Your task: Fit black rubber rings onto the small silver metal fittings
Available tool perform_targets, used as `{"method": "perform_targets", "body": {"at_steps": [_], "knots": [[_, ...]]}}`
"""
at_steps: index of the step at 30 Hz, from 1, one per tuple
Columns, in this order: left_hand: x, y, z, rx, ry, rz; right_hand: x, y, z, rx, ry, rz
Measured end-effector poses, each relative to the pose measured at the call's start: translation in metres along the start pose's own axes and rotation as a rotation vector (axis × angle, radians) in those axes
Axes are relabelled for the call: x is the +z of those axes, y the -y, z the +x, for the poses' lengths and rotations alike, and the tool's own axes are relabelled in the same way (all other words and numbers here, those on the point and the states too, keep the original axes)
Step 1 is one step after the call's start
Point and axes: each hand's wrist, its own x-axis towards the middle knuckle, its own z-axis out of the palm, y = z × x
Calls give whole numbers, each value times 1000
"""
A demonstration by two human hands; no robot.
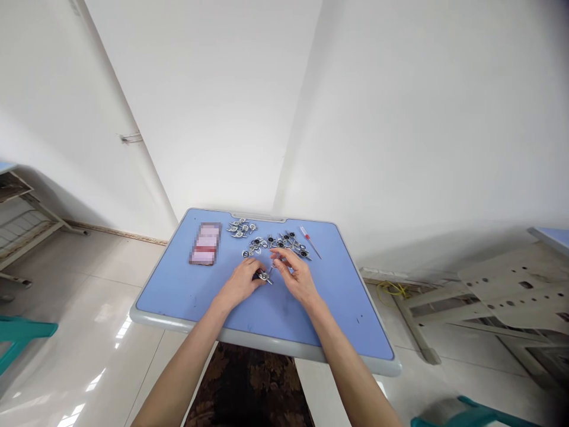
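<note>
A blue, grey-rimmed counter (178,284) stands on glossy beige floor tiles (89,356) before white walls (400,130). Left hand (240,283) clamps a small silver metal fitting (264,276) mid-counter; right hand (296,277) rests beside it, its grip unclear.

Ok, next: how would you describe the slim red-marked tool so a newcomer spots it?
On the blue table, find the metal parts scattered near its far edge. Just right of them lies the slim tool, set at a slant, unlike them marked red.
</note>
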Motion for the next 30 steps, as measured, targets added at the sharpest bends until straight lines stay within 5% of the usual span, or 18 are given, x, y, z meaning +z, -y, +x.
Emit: {"method": "perform_targets", "body": {"at_steps": [23, 30], "knots": [[2, 3, 0, 3, 3, -1, 5, -3, -2, 32, -155, -87], [1, 1, 1, 1, -5, -12, 5, -1, -2, -26, -48, -29]]}}
